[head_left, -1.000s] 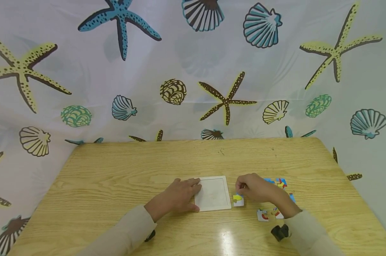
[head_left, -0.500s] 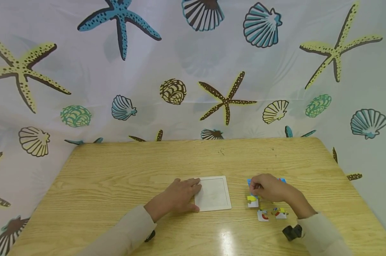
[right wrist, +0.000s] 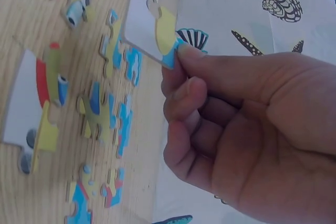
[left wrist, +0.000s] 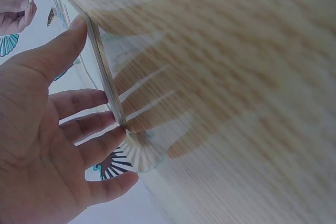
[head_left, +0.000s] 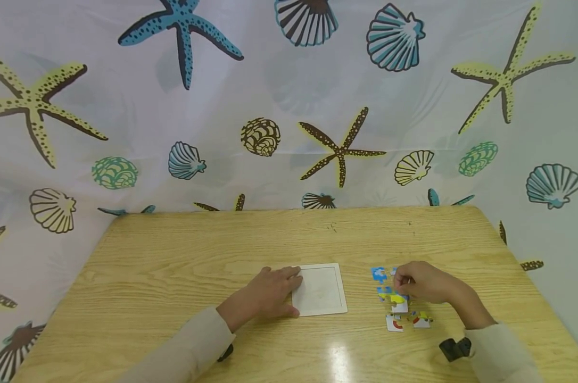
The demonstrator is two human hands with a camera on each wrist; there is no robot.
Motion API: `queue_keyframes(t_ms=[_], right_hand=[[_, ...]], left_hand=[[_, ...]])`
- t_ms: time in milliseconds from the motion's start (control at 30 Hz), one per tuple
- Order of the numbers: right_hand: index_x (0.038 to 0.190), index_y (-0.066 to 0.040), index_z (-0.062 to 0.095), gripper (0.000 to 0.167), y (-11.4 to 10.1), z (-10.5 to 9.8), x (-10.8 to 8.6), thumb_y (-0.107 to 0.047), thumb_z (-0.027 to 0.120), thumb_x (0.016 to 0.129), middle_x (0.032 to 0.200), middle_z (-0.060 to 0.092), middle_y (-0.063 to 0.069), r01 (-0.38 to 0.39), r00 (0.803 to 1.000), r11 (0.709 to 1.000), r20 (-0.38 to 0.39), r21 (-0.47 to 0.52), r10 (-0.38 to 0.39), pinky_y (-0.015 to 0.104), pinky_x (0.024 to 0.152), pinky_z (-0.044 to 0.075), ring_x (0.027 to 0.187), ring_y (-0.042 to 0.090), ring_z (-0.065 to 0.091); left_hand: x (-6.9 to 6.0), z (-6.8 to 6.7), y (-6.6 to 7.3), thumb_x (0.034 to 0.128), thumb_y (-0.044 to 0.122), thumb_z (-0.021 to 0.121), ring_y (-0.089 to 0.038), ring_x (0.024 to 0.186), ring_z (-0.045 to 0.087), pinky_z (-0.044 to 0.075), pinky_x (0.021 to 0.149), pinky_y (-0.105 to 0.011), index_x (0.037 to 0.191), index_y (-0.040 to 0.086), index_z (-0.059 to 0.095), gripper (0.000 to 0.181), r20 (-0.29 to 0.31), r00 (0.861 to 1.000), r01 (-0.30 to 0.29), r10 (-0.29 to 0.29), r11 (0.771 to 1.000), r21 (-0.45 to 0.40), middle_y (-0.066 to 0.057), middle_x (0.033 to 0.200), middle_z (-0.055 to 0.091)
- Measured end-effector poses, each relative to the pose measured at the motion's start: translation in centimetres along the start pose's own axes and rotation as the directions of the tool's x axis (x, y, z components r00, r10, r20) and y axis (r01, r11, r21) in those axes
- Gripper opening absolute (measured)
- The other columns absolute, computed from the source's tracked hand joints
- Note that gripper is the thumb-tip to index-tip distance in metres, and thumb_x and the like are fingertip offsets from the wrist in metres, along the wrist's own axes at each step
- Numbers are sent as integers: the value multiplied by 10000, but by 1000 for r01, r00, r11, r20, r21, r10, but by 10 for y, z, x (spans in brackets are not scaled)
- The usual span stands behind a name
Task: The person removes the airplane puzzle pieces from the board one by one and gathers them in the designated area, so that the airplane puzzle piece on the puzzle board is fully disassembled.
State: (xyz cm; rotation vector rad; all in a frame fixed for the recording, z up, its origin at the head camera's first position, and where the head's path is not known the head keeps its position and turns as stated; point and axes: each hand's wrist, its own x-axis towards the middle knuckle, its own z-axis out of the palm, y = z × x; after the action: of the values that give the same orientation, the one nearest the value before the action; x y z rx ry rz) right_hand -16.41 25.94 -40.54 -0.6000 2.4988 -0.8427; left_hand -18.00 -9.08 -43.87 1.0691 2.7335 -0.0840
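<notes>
My left hand [head_left: 270,292] rests at the left edge of a flat, pale puzzle tray [head_left: 341,298]. In the left wrist view the thumb and fingertips touch the tray's edge, with the fingers mostly straight. My right hand [head_left: 425,284] is to the right of the tray, above a group of loose pieces. Between thumb and forefinger it pinches a white puzzle piece [right wrist: 140,19] with a yellow and blue part, held tilted off the table in the right wrist view. Several loose jigsaw pieces lie below, including one with a red arc [head_left: 394,323] and a blue one [head_left: 379,274].
The wooden table [head_left: 198,244] extends around both hands. Behind it hangs a white curtain [head_left: 212,117] printed with starfish and shells. A small black device [head_left: 455,349] sits at the right wrist. Another piece with red and yellow [head_left: 421,321] lies near the right hand.
My right hand has moved to the right, away from the tray, carrying the white, yellow and blue puzzle piece over the loose pieces. The left hand and tray have stayed put.
</notes>
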Motion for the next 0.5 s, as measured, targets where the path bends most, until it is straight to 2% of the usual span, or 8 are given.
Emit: queue_keyframes(t_ms=[300, 500], right_hand=[[803, -37, 582, 150, 10, -7, -12, -37, 527, 944, 679, 512, 12, 24, 999, 999, 35, 43, -26, 226, 525, 383, 530, 39, 403], [817, -51, 594, 136, 21, -11, -21, -47, 533, 939, 698, 529, 2, 0, 999, 1000, 50, 12, -1, 235, 538, 387, 546, 45, 415]], left_hand=[[1, 1, 0, 817, 580, 628, -217, 1350, 433, 425, 993, -514, 1357, 114, 498, 725, 5, 1000, 0, 0, 1000, 4, -69, 1464, 447], [2, 1, -1, 813, 581, 631, -217, 1346, 438, 430, 986, -511, 1349, 119, 502, 719, 0, 1000, -1, 1, 1000, 6, -69, 1461, 451]])
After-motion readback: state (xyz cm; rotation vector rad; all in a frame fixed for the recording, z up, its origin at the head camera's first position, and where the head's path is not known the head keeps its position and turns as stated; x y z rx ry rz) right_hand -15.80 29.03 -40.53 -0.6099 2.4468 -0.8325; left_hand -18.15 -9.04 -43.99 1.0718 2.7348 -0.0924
